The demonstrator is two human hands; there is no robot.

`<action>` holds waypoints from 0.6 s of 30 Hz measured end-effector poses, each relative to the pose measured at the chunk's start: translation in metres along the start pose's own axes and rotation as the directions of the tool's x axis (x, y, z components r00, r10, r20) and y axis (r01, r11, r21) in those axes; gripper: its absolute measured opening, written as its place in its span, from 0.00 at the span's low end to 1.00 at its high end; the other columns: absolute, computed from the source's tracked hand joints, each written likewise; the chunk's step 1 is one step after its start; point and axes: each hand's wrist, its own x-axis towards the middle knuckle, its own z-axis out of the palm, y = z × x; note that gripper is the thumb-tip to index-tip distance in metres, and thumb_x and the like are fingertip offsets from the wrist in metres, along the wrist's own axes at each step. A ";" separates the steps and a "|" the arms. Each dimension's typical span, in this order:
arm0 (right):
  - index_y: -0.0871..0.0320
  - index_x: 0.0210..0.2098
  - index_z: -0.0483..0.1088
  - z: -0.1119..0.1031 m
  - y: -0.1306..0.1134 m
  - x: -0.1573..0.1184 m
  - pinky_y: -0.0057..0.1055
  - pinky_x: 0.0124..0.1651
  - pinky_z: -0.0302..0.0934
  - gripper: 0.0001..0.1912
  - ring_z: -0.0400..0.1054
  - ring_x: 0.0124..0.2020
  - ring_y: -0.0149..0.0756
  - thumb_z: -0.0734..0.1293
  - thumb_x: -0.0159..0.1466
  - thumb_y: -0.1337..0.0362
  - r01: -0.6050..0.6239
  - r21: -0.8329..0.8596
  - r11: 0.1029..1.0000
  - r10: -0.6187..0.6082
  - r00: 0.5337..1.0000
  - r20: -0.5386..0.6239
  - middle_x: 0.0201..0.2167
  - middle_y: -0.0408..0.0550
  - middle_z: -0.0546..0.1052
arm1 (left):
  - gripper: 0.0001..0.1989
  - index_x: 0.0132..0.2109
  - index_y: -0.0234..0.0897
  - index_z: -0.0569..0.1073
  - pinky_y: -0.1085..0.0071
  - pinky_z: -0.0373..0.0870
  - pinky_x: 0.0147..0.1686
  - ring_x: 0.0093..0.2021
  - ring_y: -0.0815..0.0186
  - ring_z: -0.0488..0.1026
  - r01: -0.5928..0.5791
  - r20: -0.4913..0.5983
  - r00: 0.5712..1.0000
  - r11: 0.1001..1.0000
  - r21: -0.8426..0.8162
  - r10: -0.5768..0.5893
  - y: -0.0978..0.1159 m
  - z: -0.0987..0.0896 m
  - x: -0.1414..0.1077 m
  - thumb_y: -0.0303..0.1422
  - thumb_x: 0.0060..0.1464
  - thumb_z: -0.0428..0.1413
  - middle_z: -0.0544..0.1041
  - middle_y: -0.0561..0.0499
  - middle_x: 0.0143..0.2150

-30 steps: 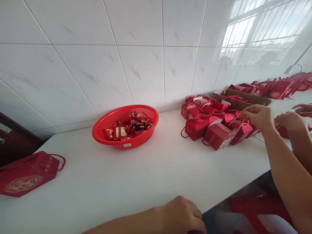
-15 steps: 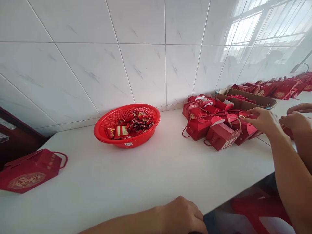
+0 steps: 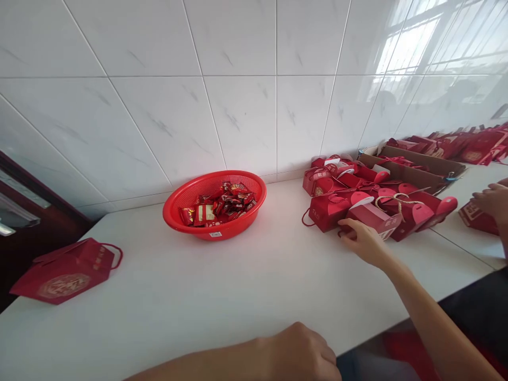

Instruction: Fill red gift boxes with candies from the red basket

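Observation:
My right hand (image 3: 365,242) reaches in from the lower right. Its fingers are closed at the cord handle on the left end of a red gift box (image 3: 371,216) with a raised round flap. A pale twisted rope handle stands up from the red box (image 3: 415,214) just to the right. At the bottom of the view, my left hand (image 3: 304,352) rests curled near the table's front edge. Its fingertips are hidden, so whatever they hold does not show. A red plastic basket (image 3: 170,211) with wrapped sweets (image 3: 234,201) stands by the wall.
Another red gift box (image 3: 71,272) lies at the table's left end. More red boxes fill the right side around a cardboard carton (image 3: 448,180). A co-worker's hand (image 3: 492,201) is on a red box (image 3: 478,217) at the right edge. White tiled wall (image 3: 242,121) bounds the back.
My right hand has left the pale rope handle and moved left to the front gift box. The left hand stays curled. The camera view has shifted slightly left.

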 end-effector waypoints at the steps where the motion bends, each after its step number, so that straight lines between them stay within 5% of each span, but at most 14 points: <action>1: 0.59 0.51 0.74 0.004 0.003 0.002 0.39 0.42 0.71 0.22 0.79 0.37 0.46 0.62 0.58 0.66 -0.016 -0.021 1.000 0.016 0.999 -0.030 0.37 0.52 0.82 | 0.10 0.44 0.39 0.81 0.75 0.73 0.40 0.42 0.68 0.80 0.004 -0.002 1.000 1.000 -0.001 -0.004 -0.001 0.002 0.000 0.34 0.68 0.54 0.84 0.54 0.38; 5: 0.61 0.56 0.72 0.006 0.014 0.010 0.43 0.47 0.70 0.25 0.79 0.43 0.50 0.63 0.60 0.65 -0.088 -0.082 0.993 0.080 0.991 -0.107 0.41 0.56 0.82 | 0.08 0.44 0.40 0.80 0.76 0.72 0.41 0.42 0.69 0.80 -0.010 -0.028 1.000 1.000 -0.005 0.010 -0.005 0.010 -0.003 0.31 0.66 0.55 0.84 0.55 0.39; 10: 0.58 0.47 0.76 0.001 0.022 0.014 0.42 0.45 0.71 0.17 0.80 0.41 0.49 0.65 0.59 0.63 -0.091 -0.064 0.994 0.085 0.992 -0.097 0.42 0.56 0.83 | 0.09 0.47 0.41 0.79 0.76 0.72 0.41 0.44 0.68 0.80 -0.006 -0.017 1.000 1.000 0.002 0.006 -0.006 0.011 -0.005 0.30 0.66 0.54 0.84 0.55 0.41; 14: 0.55 0.41 0.76 0.008 0.006 0.011 0.39 0.43 0.72 0.12 0.80 0.37 0.45 0.64 0.61 0.60 0.092 0.080 0.993 -0.093 0.996 0.011 0.39 0.52 0.84 | 0.07 0.46 0.42 0.76 0.73 0.73 0.36 0.45 0.67 0.81 0.021 0.039 0.999 1.000 0.011 -0.022 -0.007 0.013 -0.004 0.31 0.65 0.54 0.84 0.55 0.43; 18: 0.54 0.44 0.77 0.029 -0.021 0.011 0.38 0.39 0.74 0.15 0.79 0.34 0.42 0.65 0.61 0.57 0.238 0.227 0.944 -0.282 0.942 0.183 0.41 0.51 0.84 | 0.05 0.42 0.43 0.73 0.71 0.73 0.33 0.47 0.66 0.81 0.034 0.017 0.999 0.999 0.002 -0.034 -0.011 0.020 -0.003 0.29 0.61 0.55 0.84 0.55 0.45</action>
